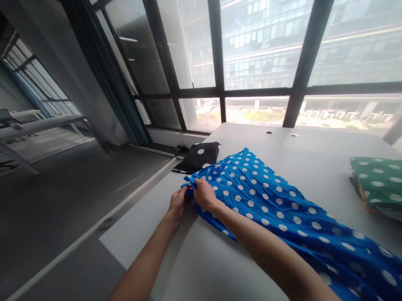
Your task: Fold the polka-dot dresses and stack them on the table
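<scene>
from here i read the blue polka-dot garment [279, 211] as thin, pleated cloth, light and wholly limp, so i'd judge it will sag and slide on the smooth table [311, 149] rather than keep any shape; nothing about it looks fragile, though the crinkled pleats could bunch or shift if pulled unevenly. it lies spread across the table, running from the far-left edge, where both hands meet it, down toward the near right corner of the view. the sensible place to take it, to my eye, is exactly that gathered end at the left edge, where the cloth narrows and the hem or band gives something firmer to pinch. the left hand [178, 203] has its grip narrowed onto that end, fingers curled in and pinching the bunched fabric at the very tip. the right hand [203, 194] sits just beside it, touching it or nearly so, its grip closed over the same gathered edge with the knuckles up and the fingertips tucked into the cloth; i cannot tell how much fabric lies under it. behind the hands, close to the blue cloth, a black dotted piece [200, 156] lies at the table's far-left edge, and a green dotted piece [384, 181] rests folded on a stack well apart at the right.
</scene>
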Action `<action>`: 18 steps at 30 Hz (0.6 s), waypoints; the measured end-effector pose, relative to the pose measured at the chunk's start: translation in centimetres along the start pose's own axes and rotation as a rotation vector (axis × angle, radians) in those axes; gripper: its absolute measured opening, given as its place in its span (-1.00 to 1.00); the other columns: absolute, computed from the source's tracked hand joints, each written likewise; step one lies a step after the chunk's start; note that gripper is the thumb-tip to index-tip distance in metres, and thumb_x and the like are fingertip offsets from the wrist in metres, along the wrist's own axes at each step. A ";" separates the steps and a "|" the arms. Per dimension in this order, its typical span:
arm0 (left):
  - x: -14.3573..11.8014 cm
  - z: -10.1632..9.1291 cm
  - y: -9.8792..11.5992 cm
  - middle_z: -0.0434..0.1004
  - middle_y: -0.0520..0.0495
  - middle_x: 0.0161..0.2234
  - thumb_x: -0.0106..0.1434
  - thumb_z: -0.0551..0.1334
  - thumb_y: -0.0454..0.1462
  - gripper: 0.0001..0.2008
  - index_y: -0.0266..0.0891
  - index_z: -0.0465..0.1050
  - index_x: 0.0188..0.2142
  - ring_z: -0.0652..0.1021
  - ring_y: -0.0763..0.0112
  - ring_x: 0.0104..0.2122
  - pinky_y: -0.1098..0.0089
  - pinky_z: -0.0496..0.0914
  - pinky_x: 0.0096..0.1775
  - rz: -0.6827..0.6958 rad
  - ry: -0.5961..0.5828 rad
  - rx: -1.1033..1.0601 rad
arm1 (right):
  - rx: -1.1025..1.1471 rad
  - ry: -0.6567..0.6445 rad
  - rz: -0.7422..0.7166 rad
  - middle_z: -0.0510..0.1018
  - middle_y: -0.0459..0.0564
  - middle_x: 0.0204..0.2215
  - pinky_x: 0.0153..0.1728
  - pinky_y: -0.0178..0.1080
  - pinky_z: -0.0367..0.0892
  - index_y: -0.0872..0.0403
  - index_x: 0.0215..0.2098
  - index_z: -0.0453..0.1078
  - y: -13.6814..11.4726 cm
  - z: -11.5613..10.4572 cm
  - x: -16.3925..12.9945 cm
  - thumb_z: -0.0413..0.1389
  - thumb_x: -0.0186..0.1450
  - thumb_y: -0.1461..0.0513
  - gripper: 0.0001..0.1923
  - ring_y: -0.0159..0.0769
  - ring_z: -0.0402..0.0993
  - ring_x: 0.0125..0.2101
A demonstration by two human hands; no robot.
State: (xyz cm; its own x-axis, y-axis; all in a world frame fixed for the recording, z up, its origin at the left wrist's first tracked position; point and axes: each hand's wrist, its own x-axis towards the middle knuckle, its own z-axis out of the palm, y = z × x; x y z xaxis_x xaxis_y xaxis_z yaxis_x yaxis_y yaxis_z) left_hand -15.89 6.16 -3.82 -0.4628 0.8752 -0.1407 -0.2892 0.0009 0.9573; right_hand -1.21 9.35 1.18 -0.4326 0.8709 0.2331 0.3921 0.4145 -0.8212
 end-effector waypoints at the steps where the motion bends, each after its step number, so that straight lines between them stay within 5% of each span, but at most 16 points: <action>1: 0.1 0.0 0.1 0.65 -0.14 -0.36 0.02 0.47 0.07 -0.50 -0.34 0.60 -0.31 0.60 0.30 -0.37 0.35 0.47 -0.27 0.000 0.000 -0.010 | -0.019 -0.043 -0.012 0.62 0.12 -0.03 0.04 -0.13 0.35 0.10 -0.03 0.51 -0.2 0.9 -0.3 0.11 0.26 0.44 -0.65 -0.04 0.51 0.00; 3: 0.2 -0.1 0.1 0.64 -0.15 -0.40 0.04 0.44 0.18 -0.44 -0.33 0.57 -0.37 0.61 0.26 -0.37 0.31 0.50 -0.25 0.020 0.028 0.012 | -0.050 -0.135 -0.053 0.63 0.10 -0.08 -0.03 -0.19 0.37 0.13 -0.09 0.51 -0.4 2.0 -1.0 0.11 0.24 0.47 -0.68 -0.09 0.53 -0.07; 6: 0.4 -0.2 -0.2 0.65 -0.13 -0.42 -0.09 0.57 0.05 -0.49 -0.34 0.58 -0.38 0.61 0.26 -0.41 0.31 0.51 -0.27 0.075 0.111 0.108 | -0.077 -0.272 -0.142 0.66 0.02 -0.20 -0.16 -0.28 0.37 0.14 -0.18 0.54 -0.9 1.7 -2.4 0.16 0.21 0.46 -0.75 -0.16 0.54 -0.18; 10: 0.7 -0.1 -0.4 0.65 -0.08 -0.43 -0.09 0.58 -0.13 -0.61 -0.32 0.59 -0.36 0.61 0.31 -0.43 0.33 0.52 -0.27 0.096 0.184 0.153 | -0.073 -0.327 -0.223 0.66 -0.01 -0.16 -0.19 -0.29 0.39 0.07 -0.15 0.58 -2.2 -2.0 -6.3 0.15 0.31 0.37 -0.78 -0.20 0.55 -0.19; 14: 1.0 0.0 0.1 0.65 -0.07 -0.42 -0.01 0.55 -0.25 -0.69 -0.33 0.59 -0.30 0.63 0.32 -0.41 0.29 0.55 -0.23 0.076 0.236 0.172 | -0.064 -0.152 -0.240 0.63 0.05 -0.02 -0.06 -0.20 0.43 -0.01 0.00 0.58 -2.1 -10.3 -13.1 0.11 0.39 0.28 -0.72 -0.16 0.57 -0.07; 18: 1.4 -0.4 1.3 0.67 -0.09 -0.38 0.09 0.49 -0.39 -0.77 -0.33 0.60 -0.23 0.63 0.37 -0.43 0.35 0.57 -0.26 -0.027 0.193 0.180 | -0.140 0.187 0.077 0.59 0.08 0.05 -0.04 -0.13 0.49 0.00 0.10 0.53 2.7 -22.6 -22.2 -0.01 0.46 0.16 -0.64 -0.15 0.56 -0.03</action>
State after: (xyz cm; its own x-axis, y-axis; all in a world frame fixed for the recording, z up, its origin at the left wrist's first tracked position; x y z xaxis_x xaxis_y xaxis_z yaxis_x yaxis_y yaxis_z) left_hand -17.28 7.22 -2.91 -0.6133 0.7651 -0.1960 -0.1578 0.1245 0.9796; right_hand 27.80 -2.86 5.59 -0.2442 0.9297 0.2756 0.5321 0.3661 -0.7634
